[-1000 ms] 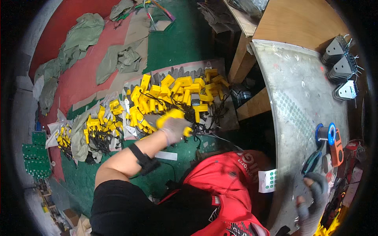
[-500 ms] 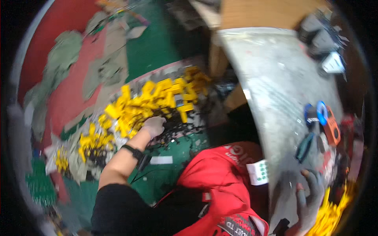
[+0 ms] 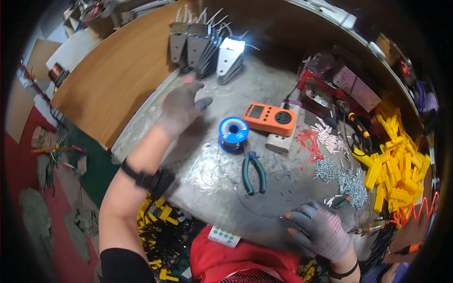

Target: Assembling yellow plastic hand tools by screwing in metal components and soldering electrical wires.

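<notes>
Above the grey metal worktop (image 3: 188, 160), my left hand (image 3: 179, 111) in a thin grey glove reaches forward, thumb and fingers apart, holding nothing. Just beyond its fingertips stand stacks of flat grey metal pieces (image 3: 196, 47) with pale wires sticking up; one stack on the right (image 3: 230, 61) catches bright light. My right hand (image 3: 323, 231), also gloved, rests near the front edge with fingers loosely bent and apart. A thin solder wire (image 3: 245, 205) runs from a blue spool (image 3: 233, 132) to beside its index fingertip. Teal-handled pliers (image 3: 253, 174) lie between spool and right hand.
An orange meter (image 3: 270, 118) sits behind the spool. Screws (image 3: 344, 179), pink-white sleeves (image 3: 329, 137), red bits (image 3: 309, 144) and yellow plastic parts (image 3: 396, 170) are heaped at right. A wooden board (image 3: 118, 70) borders the left; yellow parts with black cables (image 3: 163, 226) lie below.
My view has swung from the floor to the worktop. My left hand has come up from the yellow parts on the floor to above the worktop, empty. My right hand stays over the worktop.
</notes>
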Motion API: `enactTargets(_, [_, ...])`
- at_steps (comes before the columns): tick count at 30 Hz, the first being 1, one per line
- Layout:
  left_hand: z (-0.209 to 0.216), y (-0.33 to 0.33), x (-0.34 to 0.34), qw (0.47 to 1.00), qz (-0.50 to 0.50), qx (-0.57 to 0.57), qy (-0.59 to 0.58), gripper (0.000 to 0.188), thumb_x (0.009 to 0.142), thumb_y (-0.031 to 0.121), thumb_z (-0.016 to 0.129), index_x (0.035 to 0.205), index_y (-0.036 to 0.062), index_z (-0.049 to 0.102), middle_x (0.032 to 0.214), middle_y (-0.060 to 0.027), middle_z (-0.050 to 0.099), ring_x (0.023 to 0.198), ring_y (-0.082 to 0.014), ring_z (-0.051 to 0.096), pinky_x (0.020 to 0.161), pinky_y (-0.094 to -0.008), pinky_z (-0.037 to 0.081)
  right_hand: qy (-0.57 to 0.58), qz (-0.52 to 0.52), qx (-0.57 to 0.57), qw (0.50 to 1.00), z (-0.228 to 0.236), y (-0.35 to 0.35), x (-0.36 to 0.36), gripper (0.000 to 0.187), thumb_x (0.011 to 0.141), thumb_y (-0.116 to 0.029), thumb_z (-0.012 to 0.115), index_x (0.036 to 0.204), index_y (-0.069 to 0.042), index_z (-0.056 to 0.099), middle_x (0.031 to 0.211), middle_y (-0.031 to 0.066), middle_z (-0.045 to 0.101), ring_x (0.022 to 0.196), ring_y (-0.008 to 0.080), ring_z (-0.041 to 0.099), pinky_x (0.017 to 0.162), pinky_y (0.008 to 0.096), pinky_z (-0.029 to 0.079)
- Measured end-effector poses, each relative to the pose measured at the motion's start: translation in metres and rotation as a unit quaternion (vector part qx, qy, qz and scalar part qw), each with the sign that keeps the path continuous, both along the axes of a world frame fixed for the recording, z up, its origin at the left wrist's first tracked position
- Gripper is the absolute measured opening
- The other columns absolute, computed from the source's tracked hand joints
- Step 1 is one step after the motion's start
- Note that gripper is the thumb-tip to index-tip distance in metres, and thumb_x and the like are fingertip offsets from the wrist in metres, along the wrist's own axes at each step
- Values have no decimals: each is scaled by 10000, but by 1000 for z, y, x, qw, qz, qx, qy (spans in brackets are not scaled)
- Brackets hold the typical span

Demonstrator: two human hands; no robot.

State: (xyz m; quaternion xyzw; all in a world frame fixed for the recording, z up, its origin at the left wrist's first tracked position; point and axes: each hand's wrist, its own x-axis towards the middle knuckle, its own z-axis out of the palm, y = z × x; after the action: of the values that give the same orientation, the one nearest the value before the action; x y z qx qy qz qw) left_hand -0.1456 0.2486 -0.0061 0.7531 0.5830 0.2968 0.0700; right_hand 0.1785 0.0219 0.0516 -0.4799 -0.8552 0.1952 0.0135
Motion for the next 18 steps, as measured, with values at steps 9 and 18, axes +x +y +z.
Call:
enactTargets(9, [-38,153,45,979,171,-76,76,586,707,477,746,1052,16,636,1095,-241,664,1045,-356,645,904,-423,500,-16,-124,-8,992,-24,-28,61,359,820,-306,680,1153,-181,628,989,81,615,915,314,609,746,432,526])
enactTargets(18, [-49,23,-29,989,82,-124,0,427,737,347,740,959,-7,652,921,-190,671,887,-303,646,780,-406,489,21,-167,-4,986,-35,-29,86,298,809,-295,677,1082,-184,635,928,97,594,868,313,627,621,449,537])
